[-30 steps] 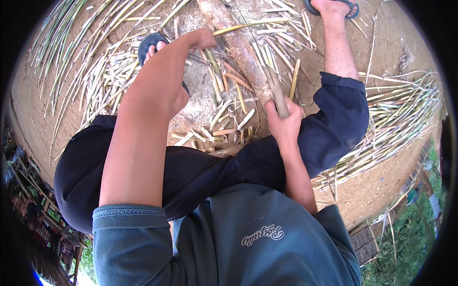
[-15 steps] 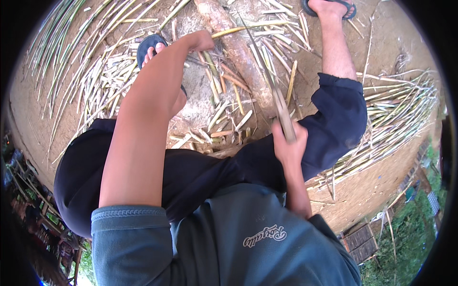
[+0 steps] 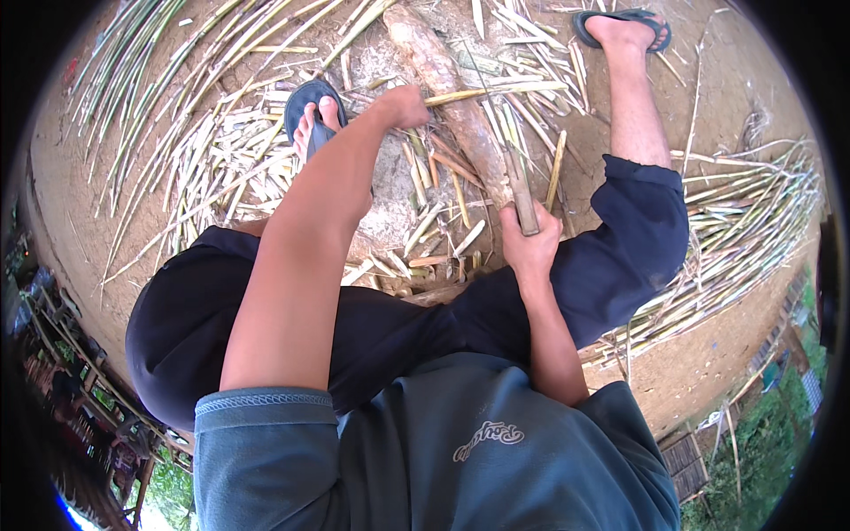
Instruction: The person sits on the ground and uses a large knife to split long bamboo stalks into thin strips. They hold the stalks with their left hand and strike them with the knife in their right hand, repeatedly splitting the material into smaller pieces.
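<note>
My left hand [image 3: 407, 107] is closed around one end of a yellowish cane stalk [image 3: 531, 88]. The stalk lies crosswise over a thick, worn log [image 3: 469, 133]. In my right hand [image 3: 531, 239], the fingers wrap the wooden handle [image 3: 524, 208] of a machete. Its thin dark blade points away from me and crosses the stalk just right of the log; whether the edge touches the stalk I cannot tell. Short cut cane pieces [image 3: 425, 226] lie around the log's near end.
A heap of cut cane pieces [image 3: 257, 164] spreads on the left beside my sandalled foot [image 3: 316, 111]. Long uncut stalks [image 3: 133, 97] lie at the far left, and another bundle [image 3: 753, 226] on the right. My other sandalled foot [image 3: 624, 31] rests at the far right.
The machete has come down, its blade now at the stalk. My left hand still grips the stalk on the log. The whole view has shifted slightly, with the scene lower and further right.
</note>
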Demonstrator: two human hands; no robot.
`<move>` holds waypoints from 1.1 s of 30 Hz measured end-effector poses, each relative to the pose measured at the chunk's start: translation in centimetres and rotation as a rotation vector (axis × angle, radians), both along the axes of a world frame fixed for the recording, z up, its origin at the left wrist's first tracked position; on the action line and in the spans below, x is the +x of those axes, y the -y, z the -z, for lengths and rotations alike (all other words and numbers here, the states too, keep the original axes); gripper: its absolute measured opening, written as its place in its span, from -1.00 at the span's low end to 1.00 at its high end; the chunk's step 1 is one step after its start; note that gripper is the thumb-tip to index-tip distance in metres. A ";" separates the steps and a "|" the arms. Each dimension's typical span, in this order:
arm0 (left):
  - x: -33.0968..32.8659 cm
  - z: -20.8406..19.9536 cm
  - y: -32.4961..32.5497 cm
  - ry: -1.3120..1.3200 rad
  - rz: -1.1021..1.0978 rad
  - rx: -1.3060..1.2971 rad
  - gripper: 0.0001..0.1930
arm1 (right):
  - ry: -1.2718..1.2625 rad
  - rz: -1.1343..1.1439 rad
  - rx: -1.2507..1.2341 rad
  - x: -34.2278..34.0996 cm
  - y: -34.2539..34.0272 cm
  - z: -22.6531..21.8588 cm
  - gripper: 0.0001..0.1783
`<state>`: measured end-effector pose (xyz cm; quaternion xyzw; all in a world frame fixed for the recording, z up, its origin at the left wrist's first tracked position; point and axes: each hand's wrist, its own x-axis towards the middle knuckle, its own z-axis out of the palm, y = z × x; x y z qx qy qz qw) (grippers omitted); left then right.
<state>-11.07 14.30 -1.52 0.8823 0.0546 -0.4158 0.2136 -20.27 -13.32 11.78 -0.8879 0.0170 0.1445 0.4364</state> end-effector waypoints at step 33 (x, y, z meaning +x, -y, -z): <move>-1.8 1.6 2.0 0.425 -0.198 0.341 -0.74 | -0.016 0.100 0.058 -3.7 1.0 -0.7 -0.83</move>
